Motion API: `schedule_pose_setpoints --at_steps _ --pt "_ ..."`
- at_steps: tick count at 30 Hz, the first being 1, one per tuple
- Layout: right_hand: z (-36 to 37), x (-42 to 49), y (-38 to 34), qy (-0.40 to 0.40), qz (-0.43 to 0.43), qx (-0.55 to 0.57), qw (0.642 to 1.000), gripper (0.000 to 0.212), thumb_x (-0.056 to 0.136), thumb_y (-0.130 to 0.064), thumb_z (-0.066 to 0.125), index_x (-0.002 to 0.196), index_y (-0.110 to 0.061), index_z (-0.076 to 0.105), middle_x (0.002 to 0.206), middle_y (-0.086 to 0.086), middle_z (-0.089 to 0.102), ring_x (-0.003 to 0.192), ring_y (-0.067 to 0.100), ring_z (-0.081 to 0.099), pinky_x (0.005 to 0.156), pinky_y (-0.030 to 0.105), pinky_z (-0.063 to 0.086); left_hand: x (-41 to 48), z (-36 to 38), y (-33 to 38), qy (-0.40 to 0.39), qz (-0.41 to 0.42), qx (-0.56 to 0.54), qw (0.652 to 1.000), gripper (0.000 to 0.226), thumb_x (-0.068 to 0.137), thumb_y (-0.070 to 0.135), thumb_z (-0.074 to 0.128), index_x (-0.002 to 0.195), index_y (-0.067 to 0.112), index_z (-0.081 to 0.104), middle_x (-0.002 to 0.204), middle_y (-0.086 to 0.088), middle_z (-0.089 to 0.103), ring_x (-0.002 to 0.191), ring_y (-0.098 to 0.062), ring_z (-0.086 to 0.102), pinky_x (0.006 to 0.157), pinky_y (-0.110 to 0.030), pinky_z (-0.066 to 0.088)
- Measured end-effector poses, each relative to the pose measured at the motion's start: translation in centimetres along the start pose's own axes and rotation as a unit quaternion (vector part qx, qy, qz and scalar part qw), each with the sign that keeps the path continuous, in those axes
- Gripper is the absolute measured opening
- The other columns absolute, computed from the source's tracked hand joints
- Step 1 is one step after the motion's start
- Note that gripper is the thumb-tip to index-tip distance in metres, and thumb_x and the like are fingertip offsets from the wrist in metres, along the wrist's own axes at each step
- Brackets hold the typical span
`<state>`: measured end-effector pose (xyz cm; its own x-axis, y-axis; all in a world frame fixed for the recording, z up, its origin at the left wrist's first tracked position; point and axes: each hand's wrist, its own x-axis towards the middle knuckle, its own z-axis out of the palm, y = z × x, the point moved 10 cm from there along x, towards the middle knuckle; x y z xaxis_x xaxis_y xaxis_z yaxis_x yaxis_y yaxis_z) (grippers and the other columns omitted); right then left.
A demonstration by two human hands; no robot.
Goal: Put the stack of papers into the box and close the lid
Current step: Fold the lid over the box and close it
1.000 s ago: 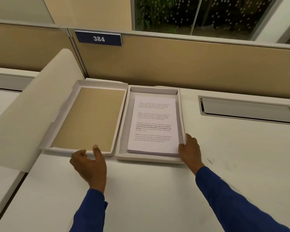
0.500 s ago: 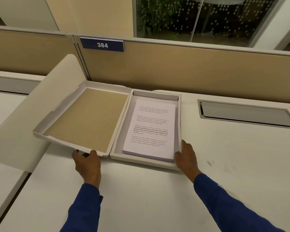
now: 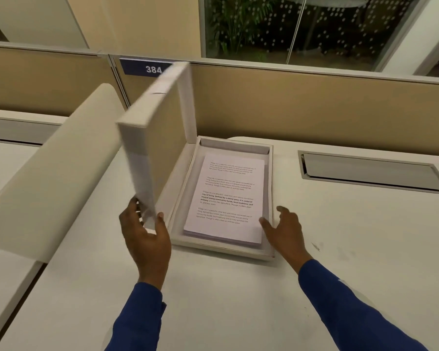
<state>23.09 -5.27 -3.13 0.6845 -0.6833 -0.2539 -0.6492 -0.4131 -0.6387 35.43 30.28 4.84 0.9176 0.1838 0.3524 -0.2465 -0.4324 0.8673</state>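
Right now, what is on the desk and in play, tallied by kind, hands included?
Hands: 2, left hand gripping the lid edge, right hand beside the box
Box: 1
Hinged lid: 1, raised near upright
Stack of papers: 1, inside the box
Desk cable hatch: 1
Total: 6

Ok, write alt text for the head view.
A left hand holds a white box lid raised nearly upright beside the open box, where a stack of papers lies. The open right hand rests at the box's right edge on a white desk.
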Motion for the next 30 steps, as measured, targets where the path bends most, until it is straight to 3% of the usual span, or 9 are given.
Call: schedule_pose_setpoints --at_steps 4,8,10,12,14,17,21,24,30 --pt "-3.4 -0.2 -4.6 0.026 -0.015 0.162 0.986 0.064 0.095 -0.057 0.054 0.145 -0.019 0.045 0.139 0.008 0.057 0.122 0.027 0.059 0.100 0.042 0.052 -1.4 2.3 2.0 -0.060 0.113 0.089 0.988 0.063 0.082 -0.004 0.077 0.139 0.008 0.053 0.131 -0.013 0.057 0.116 -0.031 0.054 0.097 -0.049 0.053" --pt "-3.9 -1.3 -7.2 -0.070 0.071 0.447 0.889 0.048 0.100 -0.060 0.041 0.121 -0.022 0.062 0.107 0.006 0.071 0.093 0.023 0.069 0.076 0.037 0.058 -3.6 4.0 3.0 -0.091 0.238 0.163 0.953 0.070 0.073 -0.012 0.079 0.134 0.014 0.058 0.127 -0.008 0.054 0.115 -0.032 0.052 0.097 -0.049 0.047" --pt "-3.7 -1.5 -6.5 -0.080 0.107 0.476 0.870 0.048 0.096 -0.065 0.044 0.116 -0.025 0.065 0.106 0.005 0.074 0.096 0.025 0.071 0.076 0.037 0.061 -4.3 4.5 3.1 -0.094 0.294 0.193 0.932 0.066 0.076 -0.010 0.077 0.132 0.018 0.058 0.123 -0.008 0.057 0.112 -0.035 0.055 0.096 -0.047 0.045" --pt "-3.2 -1.3 -5.3 -0.078 0.112 0.409 0.902 0.045 0.093 -0.064 0.053 0.112 -0.024 0.064 0.110 0.005 0.073 0.100 0.027 0.070 0.083 0.043 0.061 -5.0 4.9 2.9 -0.114 0.324 0.213 0.915 0.065 0.079 -0.003 0.080 0.133 0.022 0.056 0.123 -0.012 0.061 0.112 -0.038 0.057 0.095 -0.048 0.044" --pt "-2.5 -1.0 -3.4 -0.070 0.124 0.330 0.933 0.044 0.091 -0.057 0.061 0.116 -0.020 0.062 0.115 0.007 0.070 0.101 0.027 0.068 0.084 0.045 0.061 -5.2 5.3 2.0 -0.150 0.294 0.216 0.919 0.072 0.076 0.020 0.090 0.138 0.024 0.053 0.136 -0.015 0.055 0.124 -0.037 0.052 0.101 -0.052 0.040" --pt "-1.8 -1.3 -1.5 -0.057 0.125 0.254 0.957 0.047 0.095 -0.052 0.058 0.124 -0.016 0.056 0.114 0.005 0.066 0.095 0.024 0.067 0.074 0.040 0.062 -3.9 5.0 -1.5 -0.190 0.065 0.178 0.963 0.110 0.068 0.063 0.083 0.157 0.023 0.032 0.162 -0.014 0.028 0.151 -0.031 0.028 0.118 -0.051 0.025" --pt "-1.4 -1.8 -0.5 -0.031 0.075 0.106 0.991 0.051 0.101 -0.052 0.044 0.135 -0.015 0.050 0.117 0.003 0.062 0.099 0.022 0.062 0.078 0.035 0.054 -3.8 5.4 -4.6 -0.217 -0.163 0.053 0.961 0.097 0.086 0.064 0.064 0.163 0.030 0.016 0.148 -0.009 0.039 0.135 -0.027 0.046 0.105 -0.036 0.039" --pt "-0.8 -2.3 0.3 -0.009 0.041 0.040 0.998 0.053 0.104 -0.047 0.038 0.138 -0.008 0.050 0.125 0.013 0.064 0.106 0.028 0.063 0.081 0.033 0.047 -4.0 5.8 -3.9 -0.229 -0.131 0.078 0.961 0.094 0.087 0.052 0.071 0.162 0.022 0.023 0.127 0.000 0.042 0.111 -0.015 0.047 0.094 -0.028 0.039" --pt "1.8 -4.0 2.8 -0.024 0.028 0.004 0.999 0.037 0.107 -0.035 0.036 0.129 -0.010 0.052 0.114 0.014 0.059 0.088 0.021 0.052 0.080 0.035 0.046 -4.5 6.2 -3.7 -0.224 -0.072 0.111 0.966 0.100 0.082 0.050 0.079 0.162 0.021 0.024 0.122 -0.002 0.043 0.110 -0.019 0.052 0.090 -0.030 0.045"
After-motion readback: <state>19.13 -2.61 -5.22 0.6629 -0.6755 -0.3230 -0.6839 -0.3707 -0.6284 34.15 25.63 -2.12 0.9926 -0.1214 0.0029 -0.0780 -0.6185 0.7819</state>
